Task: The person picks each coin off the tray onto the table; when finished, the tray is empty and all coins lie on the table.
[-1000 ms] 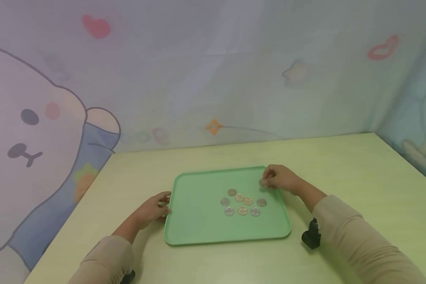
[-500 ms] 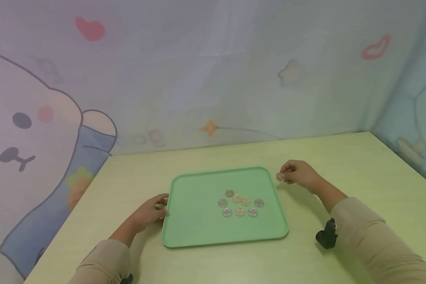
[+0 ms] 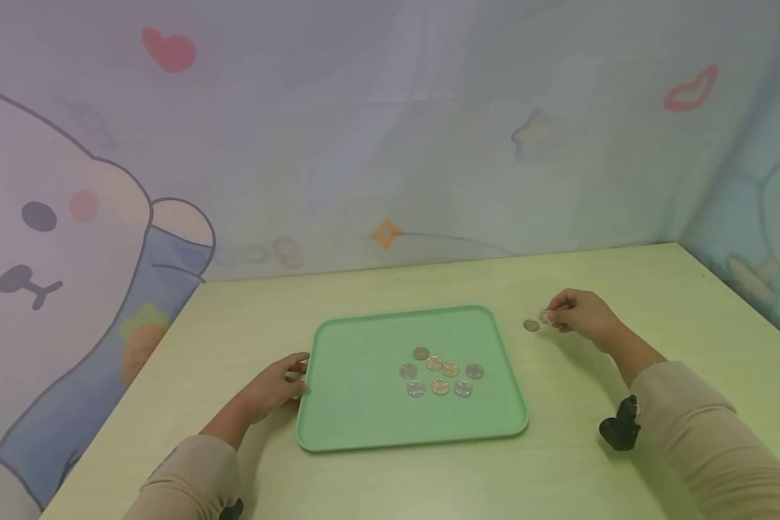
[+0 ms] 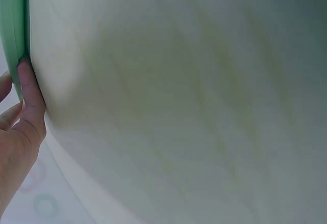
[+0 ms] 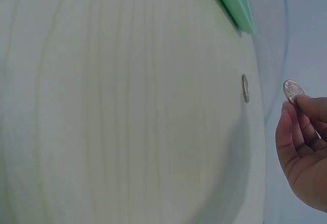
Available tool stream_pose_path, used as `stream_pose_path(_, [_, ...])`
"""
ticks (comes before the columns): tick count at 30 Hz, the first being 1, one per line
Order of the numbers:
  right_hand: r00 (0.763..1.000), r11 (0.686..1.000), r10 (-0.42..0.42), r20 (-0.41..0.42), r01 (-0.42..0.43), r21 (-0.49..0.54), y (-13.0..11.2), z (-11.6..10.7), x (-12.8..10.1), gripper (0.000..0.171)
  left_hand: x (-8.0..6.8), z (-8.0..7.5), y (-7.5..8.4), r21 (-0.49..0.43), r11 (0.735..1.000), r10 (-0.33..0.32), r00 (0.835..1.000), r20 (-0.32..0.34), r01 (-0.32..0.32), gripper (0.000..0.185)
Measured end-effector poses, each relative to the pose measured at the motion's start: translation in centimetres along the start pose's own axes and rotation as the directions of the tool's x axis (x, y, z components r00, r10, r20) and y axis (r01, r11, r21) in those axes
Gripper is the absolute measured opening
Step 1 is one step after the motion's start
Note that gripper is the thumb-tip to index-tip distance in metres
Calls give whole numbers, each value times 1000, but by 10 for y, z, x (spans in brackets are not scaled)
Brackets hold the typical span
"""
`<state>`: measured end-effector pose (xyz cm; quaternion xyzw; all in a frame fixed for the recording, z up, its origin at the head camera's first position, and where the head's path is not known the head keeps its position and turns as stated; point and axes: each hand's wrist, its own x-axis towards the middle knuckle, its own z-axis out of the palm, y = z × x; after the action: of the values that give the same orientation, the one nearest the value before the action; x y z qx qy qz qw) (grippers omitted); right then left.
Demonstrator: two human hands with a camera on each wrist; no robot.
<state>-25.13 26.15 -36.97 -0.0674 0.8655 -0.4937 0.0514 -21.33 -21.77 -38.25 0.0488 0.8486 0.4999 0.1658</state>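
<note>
In the head view my right hand (image 3: 585, 315) pinches a round silvery coin (image 3: 546, 316) between thumb and fingers, above the table to the right of the tray. The right wrist view shows the pinched coin (image 5: 293, 90) tilted at the fingertips. Just left of this hand, a second coin (image 3: 531, 326) lies flat on the table. On the green tray (image 3: 357, 404) several silver and gold-toned coins (image 3: 440, 388) are spread over its right half. My left hand (image 3: 274, 388) touches the tray's left edge with its fingertips; the left wrist view has its fingers (image 4: 31, 89) against the tray's outer side.
The pale yellow table (image 3: 429, 484) runs back to a cloth backdrop (image 3: 338, 159) printed with a bear, hearts and stars. A black wrist device (image 3: 620, 426) hangs under the right sleeve (image 3: 689, 412).
My right hand has carried the pinched coin rightward from above the tray's back right corner, over its rim, to above the table. A coin on the table has come into sight. The left hand stays put.
</note>
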Motion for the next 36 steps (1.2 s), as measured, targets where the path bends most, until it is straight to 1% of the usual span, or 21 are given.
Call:
stream_pose_path(9, [999, 999, 36, -18, -36, -12, 15, -6, 7, 27, 1, 0, 2, 5, 1000, -2, 1000, 7, 2, 55])
stream_pose_path(16, [997, 995, 70, -22, -71, -71, 24, -8, 12, 26, 0, 2, 2, 1, 1000, -3, 1000, 5, 3, 55])
stream_pose_path(20, [996, 992, 84, -13, -85, -98, 27, -10, 16, 26, 2, 2, 2, -9, 1000, -9, 1000, -2, 9, 55])
stream_pose_path(25, [996, 988, 93, -8, -93, -121, 28, -11, 19, 23, 2, 1, 1, -8, 1000, -7, 1000, 6, 7, 55])
stream_pose_path(29, [995, 981, 98, -20, -100, -166, 29, -12, 20, 20, 1, 1, 1, -9, 1000, -5, 1000, 10, 5, 55])
stream_pose_path(34, [994, 962, 109, -32, -113, -248, 29, -13, 19, 17, -1, 2, 1, -15, 1000, -7, 1000, 14, 7, 55])
stream_pose_path(36, [993, 957, 114, -33, -119, -265, 28, -13, 18, 17, -1, 3, 1, -10, 1000, -9, 1000, 10, 9, 55])
